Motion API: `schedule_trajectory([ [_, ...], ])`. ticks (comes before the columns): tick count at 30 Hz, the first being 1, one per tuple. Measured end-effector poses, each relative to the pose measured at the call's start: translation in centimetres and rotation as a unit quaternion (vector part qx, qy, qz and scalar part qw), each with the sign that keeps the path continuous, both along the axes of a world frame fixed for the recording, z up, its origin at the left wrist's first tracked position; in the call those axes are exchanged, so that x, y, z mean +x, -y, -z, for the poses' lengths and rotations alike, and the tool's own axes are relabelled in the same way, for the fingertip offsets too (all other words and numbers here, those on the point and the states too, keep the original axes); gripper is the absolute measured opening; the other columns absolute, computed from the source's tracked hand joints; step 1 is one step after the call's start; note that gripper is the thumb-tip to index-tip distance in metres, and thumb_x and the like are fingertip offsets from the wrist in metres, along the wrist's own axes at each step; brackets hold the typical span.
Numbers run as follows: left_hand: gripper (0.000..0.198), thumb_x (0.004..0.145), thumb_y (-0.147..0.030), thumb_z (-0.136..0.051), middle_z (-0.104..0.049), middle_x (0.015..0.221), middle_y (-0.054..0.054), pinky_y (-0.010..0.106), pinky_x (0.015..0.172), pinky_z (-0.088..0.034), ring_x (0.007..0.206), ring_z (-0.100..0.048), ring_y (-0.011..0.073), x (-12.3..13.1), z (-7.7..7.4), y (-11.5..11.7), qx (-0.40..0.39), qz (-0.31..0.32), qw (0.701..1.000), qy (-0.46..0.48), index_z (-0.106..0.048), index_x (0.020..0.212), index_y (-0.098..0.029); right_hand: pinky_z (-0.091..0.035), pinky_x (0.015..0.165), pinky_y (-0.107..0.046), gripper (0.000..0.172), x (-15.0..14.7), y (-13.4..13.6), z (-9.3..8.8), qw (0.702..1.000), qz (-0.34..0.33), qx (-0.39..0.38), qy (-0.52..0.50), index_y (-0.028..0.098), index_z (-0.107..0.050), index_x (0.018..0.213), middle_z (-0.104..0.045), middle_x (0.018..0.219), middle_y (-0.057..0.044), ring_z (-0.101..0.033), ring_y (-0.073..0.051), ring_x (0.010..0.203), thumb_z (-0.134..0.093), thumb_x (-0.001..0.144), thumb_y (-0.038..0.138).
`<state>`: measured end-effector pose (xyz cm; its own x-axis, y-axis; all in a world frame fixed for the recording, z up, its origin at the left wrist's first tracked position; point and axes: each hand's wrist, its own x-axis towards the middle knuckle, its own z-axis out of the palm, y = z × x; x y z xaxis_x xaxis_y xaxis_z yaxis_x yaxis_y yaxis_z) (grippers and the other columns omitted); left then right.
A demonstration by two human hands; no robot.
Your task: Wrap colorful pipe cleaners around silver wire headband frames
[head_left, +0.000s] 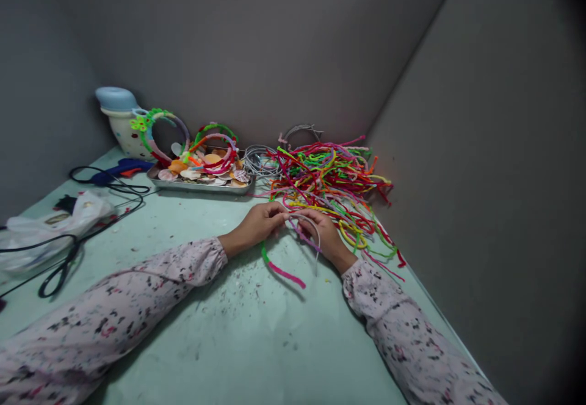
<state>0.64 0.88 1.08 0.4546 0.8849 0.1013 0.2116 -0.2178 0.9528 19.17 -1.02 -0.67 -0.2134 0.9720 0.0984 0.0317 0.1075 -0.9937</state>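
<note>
Hoop pinched in both grips, looks like stem-wrapping

Far left: bag [86, 209], then blue tool [110, 171], then tray [201, 188] of shells with wrapped hoops on top. Centre: my left grip [268, 218] pinches the thin pale hoop [317, 232] at its end, above the tabletop [256, 344]; green-pink stem [286, 274] hangs below. My right grip [323, 234] is closed on the hoop too, purple stem [309, 242] beside it. Stem pile [329, 176] behind. Judging: fixing a stem on; next move calls for a firm left pinch, right fingers turning the stem snugly.
</note>
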Motion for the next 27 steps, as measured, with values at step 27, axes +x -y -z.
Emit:
schedule_trajectory([
  [27, 0.02, 0.083, -0.029, -0.058, -0.064, 0.072, 0.001, 0.018, 0.048, -0.042, 0.051, -0.058, 0.0081, 0.0, 1.1, -0.2, -0.136, 0.101, 0.978, 0.12, -0.045, 0.092, -0.017, -0.047, 0.063, -0.026, 0.018, -0.5, 0.4, -0.2, 0.983, 0.013, 0.12, 0.141, 0.017, -0.069, 0.094, -0.068, 0.077, -0.003, -0.06, -0.014, 0.065, -0.06, 0.081, 0.026],
])
